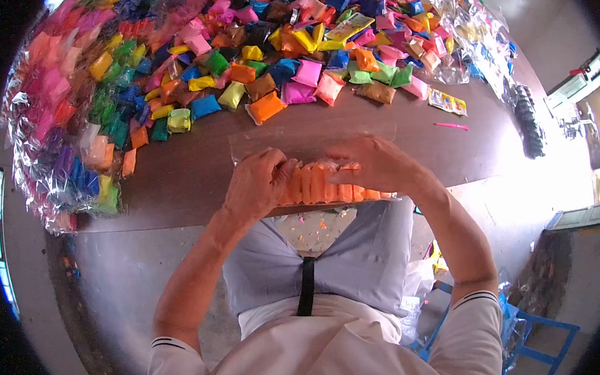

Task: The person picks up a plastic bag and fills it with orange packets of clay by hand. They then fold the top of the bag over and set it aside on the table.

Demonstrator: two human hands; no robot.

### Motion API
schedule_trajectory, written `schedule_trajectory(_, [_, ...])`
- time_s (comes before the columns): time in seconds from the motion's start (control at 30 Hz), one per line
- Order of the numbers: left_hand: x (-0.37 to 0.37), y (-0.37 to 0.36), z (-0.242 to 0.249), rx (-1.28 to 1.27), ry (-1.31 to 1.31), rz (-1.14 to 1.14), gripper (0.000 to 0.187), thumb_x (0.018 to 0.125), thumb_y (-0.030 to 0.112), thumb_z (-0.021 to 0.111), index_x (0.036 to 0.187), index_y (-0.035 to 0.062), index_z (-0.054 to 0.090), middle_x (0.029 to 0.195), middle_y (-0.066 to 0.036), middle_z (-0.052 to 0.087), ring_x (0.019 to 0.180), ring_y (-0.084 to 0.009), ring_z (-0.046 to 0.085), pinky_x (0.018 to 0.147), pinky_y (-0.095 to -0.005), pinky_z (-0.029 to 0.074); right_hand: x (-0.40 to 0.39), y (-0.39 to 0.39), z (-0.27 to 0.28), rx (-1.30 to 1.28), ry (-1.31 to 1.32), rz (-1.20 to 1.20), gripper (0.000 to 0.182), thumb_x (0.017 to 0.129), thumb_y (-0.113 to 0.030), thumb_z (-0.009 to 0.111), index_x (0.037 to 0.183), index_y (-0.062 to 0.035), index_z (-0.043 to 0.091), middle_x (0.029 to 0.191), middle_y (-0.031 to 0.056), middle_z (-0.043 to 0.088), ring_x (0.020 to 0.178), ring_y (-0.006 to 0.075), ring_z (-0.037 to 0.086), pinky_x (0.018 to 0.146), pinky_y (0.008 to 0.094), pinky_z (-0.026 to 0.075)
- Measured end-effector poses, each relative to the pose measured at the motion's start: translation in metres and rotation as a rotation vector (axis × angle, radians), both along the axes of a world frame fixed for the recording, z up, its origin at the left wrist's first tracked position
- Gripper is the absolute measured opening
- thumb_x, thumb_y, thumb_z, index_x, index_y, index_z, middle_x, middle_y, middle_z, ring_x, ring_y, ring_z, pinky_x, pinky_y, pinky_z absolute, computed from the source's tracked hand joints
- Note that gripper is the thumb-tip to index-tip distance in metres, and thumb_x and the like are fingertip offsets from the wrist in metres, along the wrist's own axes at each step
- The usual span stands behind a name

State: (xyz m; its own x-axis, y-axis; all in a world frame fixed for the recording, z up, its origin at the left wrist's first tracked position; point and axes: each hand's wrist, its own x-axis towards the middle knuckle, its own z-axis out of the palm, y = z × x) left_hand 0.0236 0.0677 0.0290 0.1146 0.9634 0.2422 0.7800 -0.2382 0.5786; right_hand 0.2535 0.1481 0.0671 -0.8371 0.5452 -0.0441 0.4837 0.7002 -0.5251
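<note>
A row of orange packets (319, 183) lies inside a clear plastic bag (244, 143) at the table's near edge, just above my lap. My left hand (258, 179) is closed on the left end of the bag, its thumb and fingers pinched together. Over the right half of the row arches my right hand (370, 163), with bent fingers gripping the bag and the packets from above. The palm hides part of the row on that side.
A large heap of colourful packets (273, 69) covers the far and left parts of the brown table (199, 154). Toward the right lie a pink stick (451, 126), a printed strip (448, 102) and crumpled clear plastic (524, 119). A blue metal frame (544, 354) stands on the floor.
</note>
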Motion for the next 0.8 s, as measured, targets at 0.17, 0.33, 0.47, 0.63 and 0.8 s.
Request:
schedule_trajectory(0.17, [-0.002,-0.002,0.007,0.110,0.130,-0.089,0.026,0.090,0.027,0.060,0.080,0.0032,0.059,0.080,-0.012,0.063,0.078,-0.0325,0.061,0.076,-0.0429,0.045,0.002,-0.005,-0.021,-0.066,0.100,-0.052,0.030,0.083,-0.023,0.065,0.109,-0.0079,0.064,0.090,0.0175,0.064,0.088,0.0349,0.060,0.076,0.0442,0.047])
schedule_trajectory(0.33, [-0.008,-0.004,0.011,-0.060,0.089,-0.159,0.022,0.084,0.025,0.065,0.087,0.0037,0.062,0.083,-0.013,0.064,0.079,-0.0346,0.062,0.077,-0.0431,0.045,0.000,-0.003,-0.023,-0.060,0.114,-0.042,0.025,0.086,-0.018,0.060,0.108,-0.0077,0.066,0.083,0.0190,0.063,0.081,0.0355,0.061,0.073,0.0445,0.047])
schedule_trajectory(0.47, [-0.012,-0.004,0.008,-0.043,0.115,-0.203,0.021,0.082,0.021,0.065,0.089,0.0031,0.059,0.084,-0.013,0.064,0.081,-0.0338,0.061,0.078,-0.0420,0.044,0.002,-0.002,-0.027,-0.026,0.128,-0.030,0.025,0.088,-0.020,0.059,0.110,-0.0081,0.065,0.084,0.0189,0.063,0.080,0.0357,0.060,0.074,0.0442,0.047])
schedule_trajectory(0.63, [-0.014,-0.002,-0.003,0.027,0.101,-0.208,0.032,0.070,0.023,0.073,0.093,0.0035,0.060,0.088,-0.015,0.064,0.084,-0.0370,0.061,0.078,-0.0436,0.046,0.000,-0.006,-0.023,0.075,0.154,-0.049,0.025,0.087,-0.028,0.059,0.103,-0.0091,0.065,0.084,0.0179,0.065,0.083,0.0368,0.063,0.074,0.0465,0.049])
schedule_trajectory(0.8, [-0.015,0.000,-0.003,0.018,0.089,-0.219,0.026,0.074,0.020,0.070,0.092,0.0040,0.060,0.089,-0.017,0.064,0.088,-0.0383,0.059,0.079,-0.0453,0.046,-0.011,-0.015,-0.028,0.189,0.229,-0.086,0.020,0.083,-0.027,0.061,0.093,-0.0085,0.064,0.079,0.0170,0.065,0.080,0.0372,0.064,0.072,0.0487,0.050])
